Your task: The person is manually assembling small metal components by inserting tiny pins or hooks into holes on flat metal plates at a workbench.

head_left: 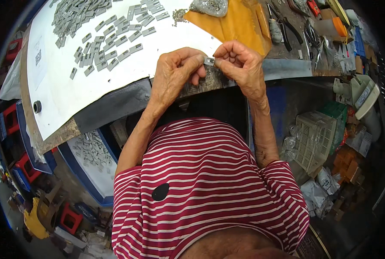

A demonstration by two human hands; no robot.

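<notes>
Near the front edge of the bench, both hands meet at a small grey metal block (209, 61) with a dark rectangular slot. My left hand (175, 73) pinches one end between thumb and fingers. The other end is at the thumb and fingertips of my right hand (244, 69), also closed in a pinch; anything tiny between those tips is hidden. Many similar slotted blocks (121, 41) lie loose on a white sheet (71, 103) to the left, with a dense heap (73, 19) behind them. Beyond my hands is a little pile of tiny brassy parts (179, 17).
An orange-yellow cloth (231, 21) and a clear bag of small parts (212, 6) lie at the back. Black-handled pliers (291, 34) and a thread spool (275, 32) sit at the right. Below left is a blue tray (78, 172) of metal pieces; a crate (315, 140) stands lower right.
</notes>
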